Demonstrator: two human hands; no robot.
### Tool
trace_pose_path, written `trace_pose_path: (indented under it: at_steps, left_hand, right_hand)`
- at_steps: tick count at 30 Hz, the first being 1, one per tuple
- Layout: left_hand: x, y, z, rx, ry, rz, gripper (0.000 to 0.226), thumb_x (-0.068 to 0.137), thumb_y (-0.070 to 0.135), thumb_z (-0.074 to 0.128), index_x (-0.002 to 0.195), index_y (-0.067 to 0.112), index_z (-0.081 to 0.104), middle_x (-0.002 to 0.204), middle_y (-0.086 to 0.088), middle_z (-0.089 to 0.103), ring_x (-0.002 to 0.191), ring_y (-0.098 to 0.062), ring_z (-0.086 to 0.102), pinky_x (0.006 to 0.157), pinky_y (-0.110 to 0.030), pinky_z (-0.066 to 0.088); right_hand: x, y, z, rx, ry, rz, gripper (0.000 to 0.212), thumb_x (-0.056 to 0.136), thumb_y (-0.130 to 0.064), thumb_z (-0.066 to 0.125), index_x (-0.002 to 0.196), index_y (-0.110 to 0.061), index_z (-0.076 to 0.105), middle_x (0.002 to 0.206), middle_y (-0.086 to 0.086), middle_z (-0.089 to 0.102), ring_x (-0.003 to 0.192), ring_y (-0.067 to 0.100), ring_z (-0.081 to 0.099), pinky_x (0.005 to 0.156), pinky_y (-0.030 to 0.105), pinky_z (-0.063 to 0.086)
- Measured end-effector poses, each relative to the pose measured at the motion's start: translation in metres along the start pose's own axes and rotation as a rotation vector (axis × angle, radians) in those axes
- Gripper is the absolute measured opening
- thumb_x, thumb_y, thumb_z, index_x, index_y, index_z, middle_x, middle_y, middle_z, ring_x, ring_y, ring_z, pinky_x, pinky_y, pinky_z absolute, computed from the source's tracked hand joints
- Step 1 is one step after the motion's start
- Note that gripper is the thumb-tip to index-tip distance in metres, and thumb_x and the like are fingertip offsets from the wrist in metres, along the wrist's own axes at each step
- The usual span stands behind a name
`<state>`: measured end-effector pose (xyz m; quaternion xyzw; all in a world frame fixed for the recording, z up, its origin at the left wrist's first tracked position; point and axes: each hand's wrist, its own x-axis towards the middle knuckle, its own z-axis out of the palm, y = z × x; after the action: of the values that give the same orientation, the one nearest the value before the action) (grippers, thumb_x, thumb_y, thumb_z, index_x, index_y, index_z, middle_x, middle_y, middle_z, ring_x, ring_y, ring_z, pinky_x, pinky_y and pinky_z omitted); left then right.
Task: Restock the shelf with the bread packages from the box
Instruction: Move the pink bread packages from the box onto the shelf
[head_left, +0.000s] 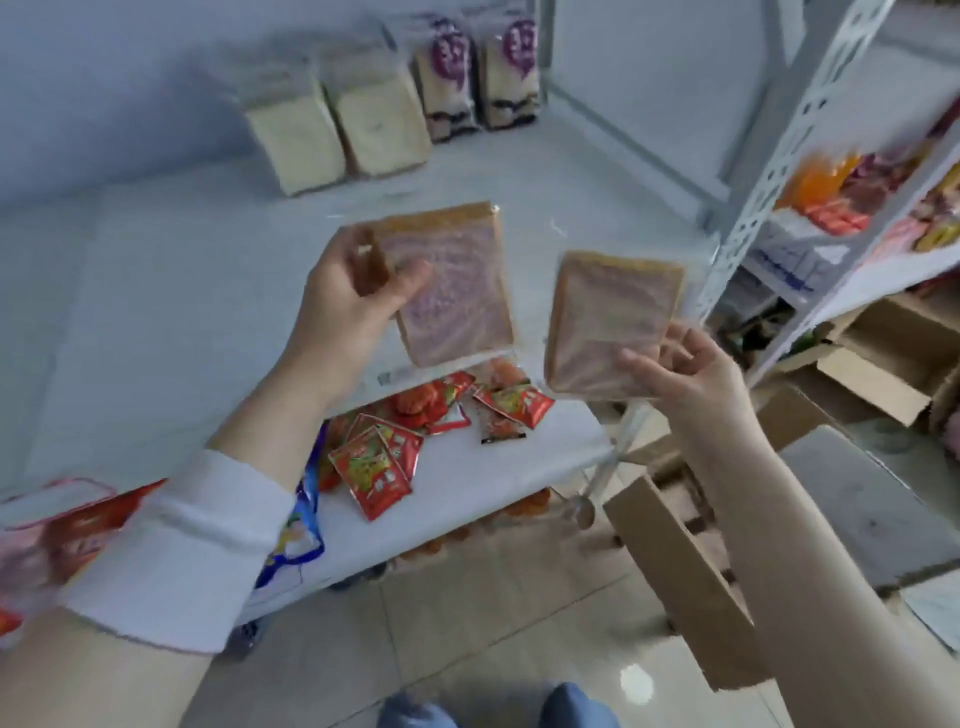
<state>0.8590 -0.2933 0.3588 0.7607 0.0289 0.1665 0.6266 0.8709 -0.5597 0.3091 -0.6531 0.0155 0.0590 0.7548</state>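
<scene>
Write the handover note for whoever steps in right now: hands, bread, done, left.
Left hand: holding one purple-swirl bread package above the shelf.
Right hand: holding a second purple-swirl package, off the shelf's front right corner.
Done: four bread packages stand at the back of the shelf.
Left: set both held packages on the shelf, then check the cardboard box at the lower right; its contents are hidden.
</scene>
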Motion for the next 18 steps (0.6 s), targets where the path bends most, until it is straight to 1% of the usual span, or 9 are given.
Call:
trace_pose_path:
  at_steps: [1,4,5,8,9,11,13,14,18]
  left_hand:
    - [0.004,0.0,-0.029,0.004,0.027,0.0,0.024,0.074,0.025,0.071,0.091,0.032,0.055,0.089,0.007,0.063,0.087,-0.015,0.063,0.082,-0.034,0.052]
    - [0.013,-0.008,-0.112,-0.006,0.109,-0.02,0.024,0.079,0.016,0.068,0.091,0.03,0.053,0.086,0.012,0.064,0.078,0.0,0.065,0.07,-0.02,0.054]
    - [0.016,-0.013,-0.139,0.004,0.128,-0.036,0.024,0.08,0.014,0.067,0.091,0.03,0.053,0.088,0.012,0.063,0.079,-0.001,0.064,0.071,-0.019,0.053]
    - [0.031,-0.036,-0.212,0.029,0.182,-0.07,0.025,0.08,0.011,0.067,0.09,0.03,0.053,0.09,0.01,0.063,0.08,-0.003,0.062,0.079,-0.025,0.051]
    - [0.038,-0.045,-0.231,0.022,0.198,-0.08,0.026,0.08,0.01,0.066,0.09,0.029,0.052,0.089,0.01,0.063,0.078,-0.001,0.063,0.078,-0.024,0.051]
    - [0.057,-0.062,-0.262,-0.02,0.231,-0.102,0.026,0.082,0.006,0.064,0.09,0.028,0.052,0.089,0.009,0.063,0.072,0.005,0.064,0.07,-0.018,0.052]
    - [0.08,-0.077,-0.284,-0.056,0.272,-0.115,0.027,0.083,0.003,0.061,0.091,0.026,0.051,0.089,0.006,0.062,0.071,0.005,0.064,0.064,-0.015,0.052]
    - [0.095,-0.084,-0.293,-0.063,0.292,-0.117,0.027,0.084,0.002,0.061,0.091,0.026,0.05,0.09,0.006,0.061,0.073,0.002,0.064,0.066,-0.015,0.053]
    - [0.161,-0.105,-0.326,-0.074,0.358,-0.107,0.029,0.085,0.003,0.06,0.097,0.025,0.046,0.096,0.006,0.06,0.086,-0.006,0.06,0.077,-0.022,0.052]
  right_hand:
    - [0.007,-0.006,0.028,0.003,-0.042,-0.026,0.032,0.059,-0.018,0.075,0.088,-0.02,0.061,0.079,-0.001,0.074,0.073,0.013,0.069,0.072,0.027,0.058]
    - [0.03,-0.013,0.117,-0.03,-0.143,-0.062,0.031,0.063,-0.016,0.075,0.089,-0.02,0.06,0.072,-0.006,0.073,0.068,0.01,0.07,0.065,0.023,0.057]
    - [0.038,-0.012,0.146,-0.041,-0.168,-0.067,0.03,0.066,-0.012,0.075,0.089,-0.02,0.059,0.07,-0.007,0.072,0.067,0.009,0.069,0.063,0.024,0.056]
    - [0.061,-0.004,0.23,-0.06,-0.21,-0.078,0.032,0.071,-0.004,0.074,0.089,-0.023,0.056,0.058,-0.011,0.066,0.058,0.005,0.065,0.059,0.024,0.054]
    - [0.07,0.0,0.256,-0.063,-0.22,-0.085,0.033,0.072,-0.003,0.074,0.088,-0.023,0.055,0.055,-0.012,0.064,0.056,0.004,0.063,0.059,0.024,0.054]
    - [0.088,0.009,0.303,-0.083,-0.222,-0.097,0.034,0.071,-0.003,0.075,0.087,-0.024,0.054,0.051,-0.013,0.058,0.053,0.003,0.057,0.063,0.027,0.054]
    - [0.109,0.015,0.343,-0.105,-0.21,-0.101,0.034,0.07,-0.006,0.077,0.086,-0.025,0.055,0.051,-0.015,0.056,0.052,0.002,0.054,0.069,0.032,0.053]
    - [0.122,0.016,0.36,-0.11,-0.205,-0.106,0.033,0.07,-0.007,0.077,0.086,-0.025,0.055,0.053,-0.015,0.057,0.053,0.002,0.054,0.069,0.031,0.052]
    - [0.18,0.023,0.42,-0.152,-0.171,-0.162,0.034,0.07,-0.012,0.078,0.082,-0.029,0.051,0.069,-0.01,0.058,0.055,-0.001,0.053,0.065,0.019,0.046]
